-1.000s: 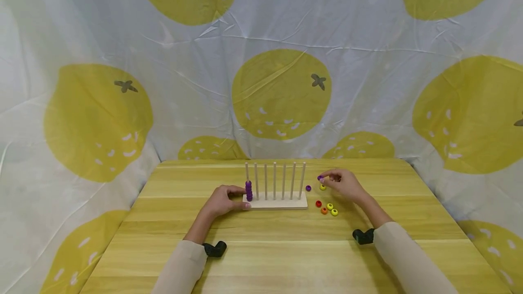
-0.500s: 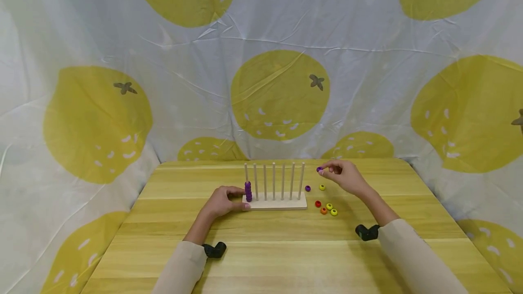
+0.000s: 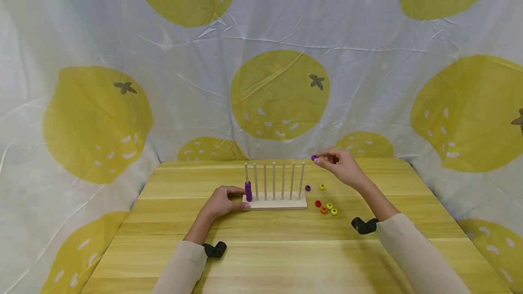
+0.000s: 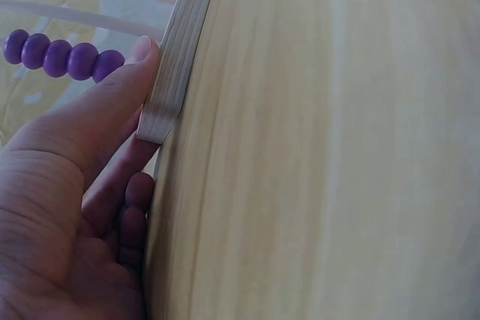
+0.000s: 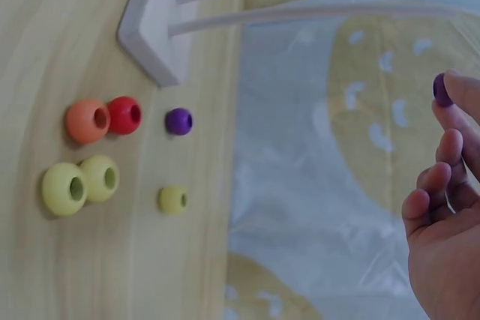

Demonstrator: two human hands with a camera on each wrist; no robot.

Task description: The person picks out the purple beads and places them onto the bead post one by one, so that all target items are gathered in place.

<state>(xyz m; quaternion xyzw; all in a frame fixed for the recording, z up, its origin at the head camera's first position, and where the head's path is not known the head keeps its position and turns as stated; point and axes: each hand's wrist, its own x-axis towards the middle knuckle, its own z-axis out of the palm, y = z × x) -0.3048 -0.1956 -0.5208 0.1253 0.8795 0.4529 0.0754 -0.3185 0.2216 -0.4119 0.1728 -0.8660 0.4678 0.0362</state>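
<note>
1. The bench (image 3: 286, 248) is smooth pale wood with a straight lengthwise grain.
2. A flat wooden rack (image 3: 274, 202) with seven thin round pegs stands near the middle, toward the far edge.
3. The left hand (image 3: 222, 201) rests at the rack's left end, thumb pressed on its base, fingers curled beneath.
4. The right hand (image 3: 341, 165) is raised over the far edge, its fingers pinching a round purple bead (image 3: 314, 158).
5. Stacked purple beads (image 3: 248, 191) sit on the leftmost peg.
6. Loose glossy beads (image 3: 325, 206) lie right of the rack.
</note>
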